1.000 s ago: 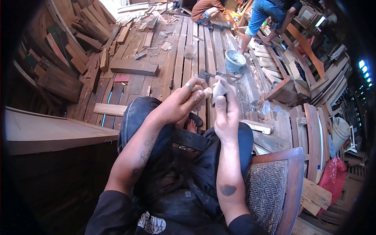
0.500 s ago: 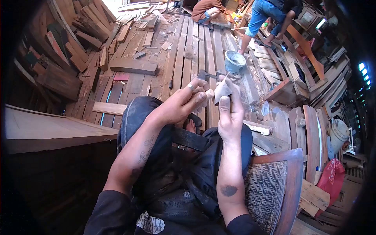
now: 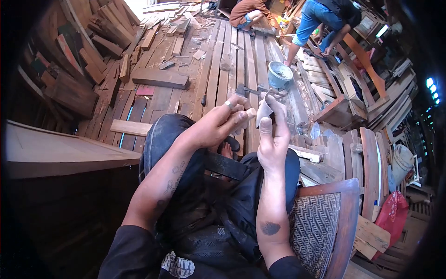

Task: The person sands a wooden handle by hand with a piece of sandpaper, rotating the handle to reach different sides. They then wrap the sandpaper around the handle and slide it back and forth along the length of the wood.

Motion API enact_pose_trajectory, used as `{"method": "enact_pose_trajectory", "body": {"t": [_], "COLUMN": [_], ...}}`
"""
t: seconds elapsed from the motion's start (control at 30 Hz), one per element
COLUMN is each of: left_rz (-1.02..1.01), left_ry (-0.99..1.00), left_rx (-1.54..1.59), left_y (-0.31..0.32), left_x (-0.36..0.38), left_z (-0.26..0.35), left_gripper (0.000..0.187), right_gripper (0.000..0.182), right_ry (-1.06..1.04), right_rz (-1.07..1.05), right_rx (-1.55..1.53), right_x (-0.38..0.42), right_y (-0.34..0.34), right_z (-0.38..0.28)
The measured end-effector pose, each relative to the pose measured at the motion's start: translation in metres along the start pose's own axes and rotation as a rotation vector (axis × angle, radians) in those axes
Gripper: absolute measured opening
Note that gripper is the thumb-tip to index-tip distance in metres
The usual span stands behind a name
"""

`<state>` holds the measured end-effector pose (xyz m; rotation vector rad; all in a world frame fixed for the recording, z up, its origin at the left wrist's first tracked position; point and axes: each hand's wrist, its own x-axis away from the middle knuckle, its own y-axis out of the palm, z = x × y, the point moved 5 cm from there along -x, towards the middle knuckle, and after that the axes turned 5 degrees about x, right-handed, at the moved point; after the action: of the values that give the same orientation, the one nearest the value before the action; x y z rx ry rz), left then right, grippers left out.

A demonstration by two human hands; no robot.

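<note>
My left hand [image 3: 218, 122] is closed, its fingers curled and a ring on one of them. A small pale piece of wood [image 3: 251, 113] sticks out at its fingertips; the rest is hidden in the grip. Just to the right, my right hand [image 3: 274, 132] pinches a bent piece of sandpaper [image 3: 264, 109] between thumb and fingers, the thumb pointing up. A narrow gap separates the sandpaper from the small wooden piece. Both hands are held above my knees.
A hammer-like tool [image 3: 253, 90] and a bucket [image 3: 279, 74] are on the plank floor ahead. A thick wooden block [image 3: 160, 78] lies ahead left. Two people crouch or bend at the back. A woven-panel chair [image 3: 316, 228] stands at my right, a pale board [image 3: 69, 146] at my left.
The sandpaper has turned in my right hand and now shows a narrower face. My left hand stays almost in place. The bending person at the back has shifted slightly.
</note>
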<state>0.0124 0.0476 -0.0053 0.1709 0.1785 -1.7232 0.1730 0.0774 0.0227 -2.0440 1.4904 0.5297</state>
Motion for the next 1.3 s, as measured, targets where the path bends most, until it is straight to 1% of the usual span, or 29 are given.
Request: {"method": "enact_pose_trajectory", "body": {"t": [0.07, 0.1, 0.23, 0.33, 0.37, 0.47, 0.5, 0.57, 0.63, 0.73, 0.77, 0.83, 0.87, 0.9, 0.93, 1.0, 1.03, 1.1, 1.13, 1.17, 1.2, 1.27, 1.3], "left_rz": [0.021, 0.025, 0.013, 0.026, 0.036, 0.025, 0.016, 0.026, 0.025, 0.02, 0.014, 0.021, 0.03, 0.039, 0.048, 0.033, 0.022, 0.031, 0.047, 0.063, 0.078, 0.055, 0.037], "left_ry": [0.018, 0.01, 0.025, 0.042, 0.043, 0.092, 0.116, 0.083, 0.077, 0.062, 0.064, 0.07, 0.063, 0.054, 0.039, 0.05, 0.056, 0.096, 0.08, 0.062, 0.037, 0.07, 0.072], "left_rx": [-0.082, -0.055, -0.043, -0.08, -0.077, -0.108, -0.13, -0.125, -0.11, -0.104, -0.132, -0.196, -0.166, -0.134, -0.101, -0.163, -0.185, -0.231, -0.186, -0.14, -0.092, -0.123, -0.147], "left_y": [-0.001, -0.002, 0.001, -0.005, -0.005, -0.001, -0.001, -0.007, -0.007, -0.003, -0.002, -0.004, -0.005, -0.006, -0.006, -0.003, -0.001, -0.003, -0.005, -0.007, -0.007, -0.004, -0.001], "left_x": [-0.002, -0.003, -0.003, -0.004, -0.003, -0.002, -0.001, -0.001, -0.007, -0.003, -0.003, -0.004, -0.005, -0.005, -0.004, -0.004, -0.004, -0.004, -0.004, -0.004, -0.003, -0.004, -0.004], "left_z": [0.002, 0.002, 0.001, 0.002, 0.004, 0.009, 0.01, 0.0, -0.001, -0.001, 0.003, 0.004, 0.004, 0.005, 0.004, 0.005, 0.005, 0.005, 0.004, 0.004, 0.002, 0.0, 0.002], "left_gripper": [0.031, 0.031, 0.031, 0.031, 0.031, 0.031, 0.031, 0.032, 0.032, 0.033, 0.032, 0.03, 0.03, 0.03, 0.03, 0.03, 0.03, 0.031, 0.031, 0.031, 0.031, 0.031, 0.031], "right_gripper": [0.043, 0.043, 0.043, 0.044, 0.044, 0.045, 0.045, 0.046, 0.048, 0.049, 0.049, 0.049, 0.049, 0.049, 0.048, 0.047, 0.045, 0.044, 0.044, 0.042, 0.042, 0.041, 0.041], "right_ry": [0.051, 0.064, -0.019, 0.101, 0.074, 0.029, 0.034, 0.068, 0.095, 0.0, -0.012, 0.022, 0.037, 0.132, 0.077, -0.028, -0.014, 0.166, 0.253, 0.206, 0.148, 0.029, 0.04], "right_rz": [-0.007, -0.044, 0.014, -0.069, -0.066, 0.006, 0.028, -0.027, -0.074, 0.024, 0.027, -0.014, -0.033, -0.078, -0.06, -0.022, -0.012, -0.074, -0.103, -0.12, -0.076, 0.008, 0.007], "right_rx": [0.06, 0.135, -0.065, 0.052, 0.095, -0.082, -0.092, 0.016, 0.111, 0.009, 0.059, 0.133, 0.175, 0.129, 0.117, 0.089, 0.055, 0.121, 0.159, 0.193, 0.149, 0.057, 0.0], "right_x": [0.001, -0.004, -0.005, 0.002, 0.002, -0.005, -0.004, 0.002, 0.001, -0.007, -0.008, -0.003, 0.0, 0.001, -0.001, -0.006, -0.006, 0.001, 0.003, 0.002, 0.0, -0.004, -0.005], "right_y": [0.002, 0.001, -0.006, 0.001, 0.0, -0.005, -0.003, 0.003, 0.001, -0.004, -0.003, 0.002, 0.002, 0.001, -0.003, -0.007, -0.005, -0.001, -0.001, -0.003, -0.005, -0.006, -0.004], "right_z": [0.012, 0.014, 0.003, 0.025, 0.027, 0.005, 0.009, 0.024, 0.023, 0.007, 0.002, 0.011, 0.016, 0.02, 0.017, 0.005, 0.003, 0.019, 0.025, 0.025, 0.021, 0.011, 0.004]}}
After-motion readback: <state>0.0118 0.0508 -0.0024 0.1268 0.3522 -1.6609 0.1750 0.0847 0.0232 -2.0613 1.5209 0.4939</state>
